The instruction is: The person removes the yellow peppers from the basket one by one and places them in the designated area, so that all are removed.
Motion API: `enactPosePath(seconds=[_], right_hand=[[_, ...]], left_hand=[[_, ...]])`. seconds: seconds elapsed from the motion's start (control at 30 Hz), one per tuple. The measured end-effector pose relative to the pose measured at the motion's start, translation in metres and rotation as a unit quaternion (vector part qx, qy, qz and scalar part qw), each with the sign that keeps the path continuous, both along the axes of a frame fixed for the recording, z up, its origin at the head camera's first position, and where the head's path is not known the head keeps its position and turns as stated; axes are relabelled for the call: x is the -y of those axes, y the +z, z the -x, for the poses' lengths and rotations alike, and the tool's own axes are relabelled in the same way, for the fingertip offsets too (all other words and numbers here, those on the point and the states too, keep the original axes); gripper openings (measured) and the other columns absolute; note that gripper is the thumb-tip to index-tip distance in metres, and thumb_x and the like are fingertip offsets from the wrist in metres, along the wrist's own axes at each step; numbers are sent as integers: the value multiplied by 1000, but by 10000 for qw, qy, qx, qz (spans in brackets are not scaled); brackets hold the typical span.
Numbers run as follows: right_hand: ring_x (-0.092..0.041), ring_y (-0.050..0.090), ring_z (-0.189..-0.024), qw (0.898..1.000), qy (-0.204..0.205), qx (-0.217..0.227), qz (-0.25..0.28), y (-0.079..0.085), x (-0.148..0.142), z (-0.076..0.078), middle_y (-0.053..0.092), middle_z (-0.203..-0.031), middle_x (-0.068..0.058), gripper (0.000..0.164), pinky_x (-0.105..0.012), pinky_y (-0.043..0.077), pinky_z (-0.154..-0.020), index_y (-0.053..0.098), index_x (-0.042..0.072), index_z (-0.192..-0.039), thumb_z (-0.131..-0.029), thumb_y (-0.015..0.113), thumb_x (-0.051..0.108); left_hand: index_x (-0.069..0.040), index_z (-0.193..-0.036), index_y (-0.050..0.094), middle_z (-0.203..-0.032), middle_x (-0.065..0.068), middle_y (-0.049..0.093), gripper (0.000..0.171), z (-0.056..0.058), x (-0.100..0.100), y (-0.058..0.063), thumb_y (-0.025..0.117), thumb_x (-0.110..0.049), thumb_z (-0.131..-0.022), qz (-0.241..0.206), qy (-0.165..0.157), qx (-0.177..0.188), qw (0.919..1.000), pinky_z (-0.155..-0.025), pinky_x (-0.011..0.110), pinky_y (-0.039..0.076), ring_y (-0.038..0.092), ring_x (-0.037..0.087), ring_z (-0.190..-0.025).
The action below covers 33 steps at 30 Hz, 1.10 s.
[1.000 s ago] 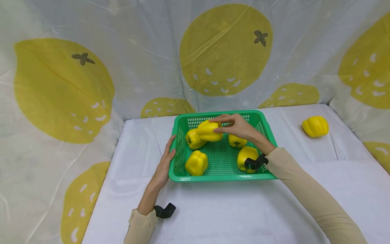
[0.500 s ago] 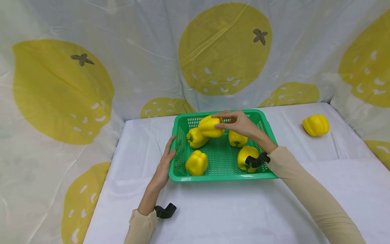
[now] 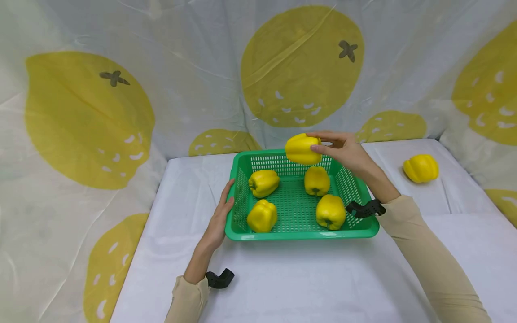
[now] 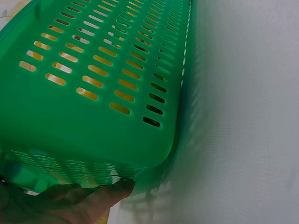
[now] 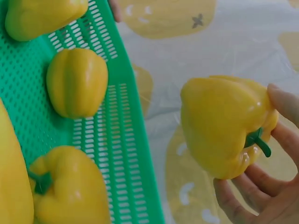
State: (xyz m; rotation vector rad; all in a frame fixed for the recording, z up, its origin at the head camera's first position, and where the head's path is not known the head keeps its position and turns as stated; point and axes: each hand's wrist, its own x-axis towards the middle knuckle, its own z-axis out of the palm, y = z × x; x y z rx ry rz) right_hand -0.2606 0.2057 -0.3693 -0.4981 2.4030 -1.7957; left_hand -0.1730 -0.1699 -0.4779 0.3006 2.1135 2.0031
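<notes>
My right hand [image 3: 347,150] pinches a yellow bell pepper [image 3: 303,149] between thumb and fingertips, above the back rim of a green plastic basket [image 3: 299,235]. In the right wrist view the held pepper [image 5: 224,126] shows its green stem toward the palm. My left hand [image 3: 220,217] rests against the basket's left side, fingers extended along it. The left wrist view shows the left hand [image 4: 88,200] low at the basket's slotted wall [image 4: 93,126]. Several yellow bell peppers lie apart inside the basket, among them a front-left pepper [image 3: 262,216] and a back-right pepper [image 3: 317,181].
Another yellow bell pepper [image 3: 421,168] lies on the white cloth-covered table [image 3: 299,282], to the right of the basket. Behind the table hangs a white cloth [image 3: 218,80] printed with large yellow lemons. Black wrist mounts [image 3: 220,278] stick out at both wrists.
My right hand has lifted its bell pepper up and to the right, from over the back-left pepper to above the basket's back rim. The left hand stays at the basket's side.
</notes>
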Motion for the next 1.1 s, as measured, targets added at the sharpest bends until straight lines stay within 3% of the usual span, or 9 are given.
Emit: enactPosePath(seconds=[0.2,0.37,0.43,0.67,0.9,1.1], right_hand=[[-8,66,-115,9988,-453,-161,-74,9,-35,-18,57,-150,8,44,-18,52,-95,61,18,-146,-103,67,25],[-8,67,-108,9945,-912,-431,-265,12,-64,-35,61,-146,8,43,-15,50,-95,63,18,-145,-102,67,20],[-7,67,-104,9918,-1109,-488,-410,11,-76,-41,62,-146,7,43,-13,49,-93,63,20,-145,-102,68,19],[-3,63,-102,9794,-1821,-281,-827,2,-116,-60,61,-141,16,47,-9,46,-87,61,25,-146,-100,70,25],[1,61,-93,9673,-2142,0,-1359,-14,-152,-81,55,-126,26,51,-11,51,-74,58,22,-149,-101,69,32],[4,56,-95,9559,-1965,107,-2182,-30,-175,-92,51,-120,25,52,-7,47,-75,59,20,-148,-101,68,39]], left_hand=[[-41,-165,11,-175,-6,0,53,0,1,0,27,-41,-114,17,-27,42,10000,-128,50,12,12,25,-158],[-44,-164,10,-175,-8,1,53,-1,1,2,26,-42,-114,139,-8,138,9998,-121,28,25,17,24,-157],[-45,-164,10,-175,-9,1,52,-1,2,2,25,-43,-114,189,-7,168,9997,-119,25,28,18,23,-156],[-43,-165,10,-175,-7,0,53,-1,2,1,26,-41,-114,87,-45,63,9999,-128,51,12,12,25,-159],[-42,-165,9,-175,-7,0,53,0,2,0,25,-42,-114,69,-81,19,9999,-129,52,10,11,24,-159],[-41,-165,9,-175,-7,0,54,0,2,-1,26,-42,-114,46,-39,0,10000,-129,53,7,8,23,-159]])
